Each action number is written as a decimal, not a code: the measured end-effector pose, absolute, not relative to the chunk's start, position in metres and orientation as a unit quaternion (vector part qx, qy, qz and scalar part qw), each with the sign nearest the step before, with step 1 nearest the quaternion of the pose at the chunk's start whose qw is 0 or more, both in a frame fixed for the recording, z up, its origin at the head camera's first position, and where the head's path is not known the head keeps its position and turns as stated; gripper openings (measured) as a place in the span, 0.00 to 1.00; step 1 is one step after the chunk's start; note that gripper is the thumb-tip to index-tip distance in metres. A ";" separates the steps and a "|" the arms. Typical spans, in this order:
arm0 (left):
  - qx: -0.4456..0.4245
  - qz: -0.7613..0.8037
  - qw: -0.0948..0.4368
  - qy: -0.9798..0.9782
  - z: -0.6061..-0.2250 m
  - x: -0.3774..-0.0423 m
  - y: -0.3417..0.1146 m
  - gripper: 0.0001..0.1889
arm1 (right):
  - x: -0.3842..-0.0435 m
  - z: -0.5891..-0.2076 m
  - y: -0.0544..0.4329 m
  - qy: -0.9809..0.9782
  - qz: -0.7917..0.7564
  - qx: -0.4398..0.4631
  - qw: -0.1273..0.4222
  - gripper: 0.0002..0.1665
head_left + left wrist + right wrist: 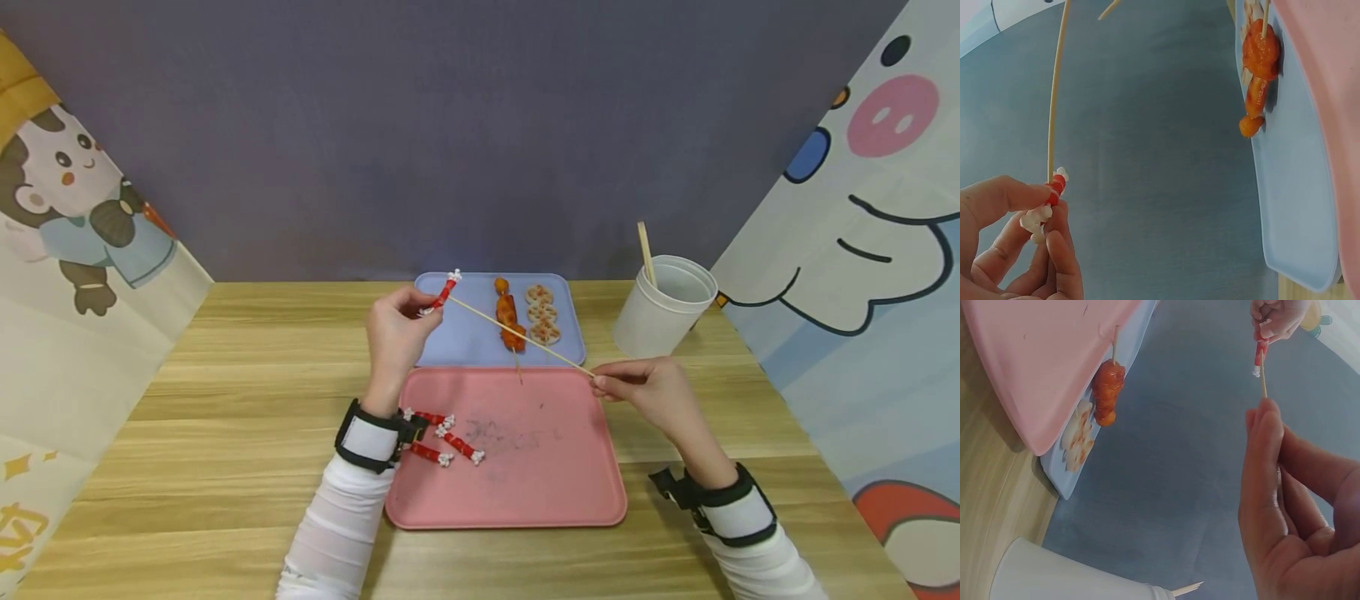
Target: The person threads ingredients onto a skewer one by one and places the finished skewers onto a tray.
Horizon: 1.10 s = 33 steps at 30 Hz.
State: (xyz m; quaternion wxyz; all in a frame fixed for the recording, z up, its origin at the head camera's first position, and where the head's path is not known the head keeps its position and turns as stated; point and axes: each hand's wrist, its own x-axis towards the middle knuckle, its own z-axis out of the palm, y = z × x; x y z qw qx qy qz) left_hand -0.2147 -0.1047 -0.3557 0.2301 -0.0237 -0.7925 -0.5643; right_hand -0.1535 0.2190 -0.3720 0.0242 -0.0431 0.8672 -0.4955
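Raised above the blue tray, my left hand [397,329] pinches a short red piece with knobbly white ends [447,288] between thumb and fingers. My right hand [660,396], over the pink tray's right edge, pinches one end of a thin wooden skewer [528,340]. The skewer slants up to the left, and its far end meets the middle of the red piece [1057,185]. Whether the tip has gone into it, I cannot tell. Three similar red pieces [461,447] lie at the left of the pink tray [525,504], partly behind my left wrist strap.
Behind the pink tray, a blue tray [457,343] bears a skewer of orange-brown food [507,311] and a row of pale round slices with brown marks [542,312]. A white bucket [651,323] at the back right holds wooden sticks [646,250]. A grey wall panel stands behind.
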 end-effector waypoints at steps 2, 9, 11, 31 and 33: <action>-0.023 -0.557 0.228 -0.798 -0.357 -0.215 -0.105 0.06 | -0.154 -0.373 0.219 0.866 -0.497 -0.042 0.028 0.16; -0.024 -0.546 0.222 -0.808 -0.358 -0.216 -0.105 0.06 | -0.154 -0.375 0.219 0.861 -0.506 -0.039 0.038 0.17; -0.024 -0.543 0.219 -0.810 -0.359 -0.216 -0.105 0.06 | -0.154 -0.374 0.220 0.858 -0.510 -0.038 0.044 0.17; -0.036 -0.529 0.197 -0.825 -0.359 -0.215 -0.104 0.05 | -0.152 -0.372 0.216 0.838 -0.542 -0.036 0.047 0.18; -0.034 -0.526 0.201 -0.826 -0.358 -0.215 -0.103 0.05 | -0.152 -0.373 0.216 0.837 -0.544 -0.035 0.046 0.18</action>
